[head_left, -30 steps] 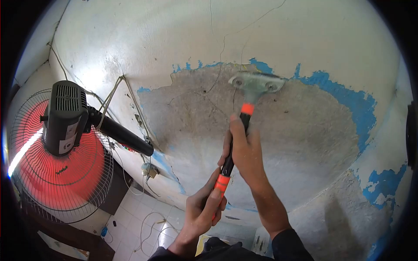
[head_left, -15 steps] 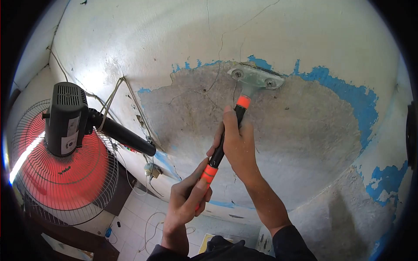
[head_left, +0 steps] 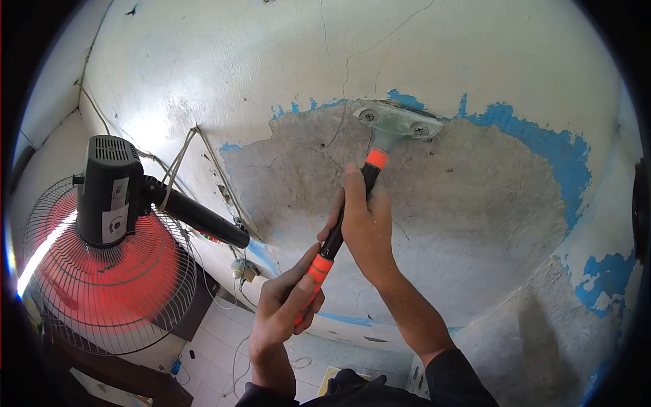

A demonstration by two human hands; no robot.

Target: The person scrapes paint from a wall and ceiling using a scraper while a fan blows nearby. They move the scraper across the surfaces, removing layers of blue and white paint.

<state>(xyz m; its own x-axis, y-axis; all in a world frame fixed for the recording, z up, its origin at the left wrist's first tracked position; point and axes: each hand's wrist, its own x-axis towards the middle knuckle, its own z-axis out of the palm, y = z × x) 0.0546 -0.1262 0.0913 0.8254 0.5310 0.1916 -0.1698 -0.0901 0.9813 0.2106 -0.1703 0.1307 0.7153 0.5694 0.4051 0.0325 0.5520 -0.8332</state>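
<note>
Low in the frame, the left hand (head_left: pixel 283 308) has its grip pressed together around the orange butt of a scraper (head_left: pixel 397 123). Just above it, the right hand (head_left: pixel 364 227) has its grip wrapped round the black shaft, forefinger stretched toward the upper orange band. The scraper's flat metal head, with two round bolts, lies against the wall (head_left: pixel 224 61) at upper centre, on the edge between rough grey bare plaster (head_left: pixel 468 203) and ragged blue paint (head_left: pixel 539 146). At left, a wire-caged fan (head_left: pixel 102 285) with red blades stands. White floor tiles (head_left: pixel 217 336) lie far below.
</note>
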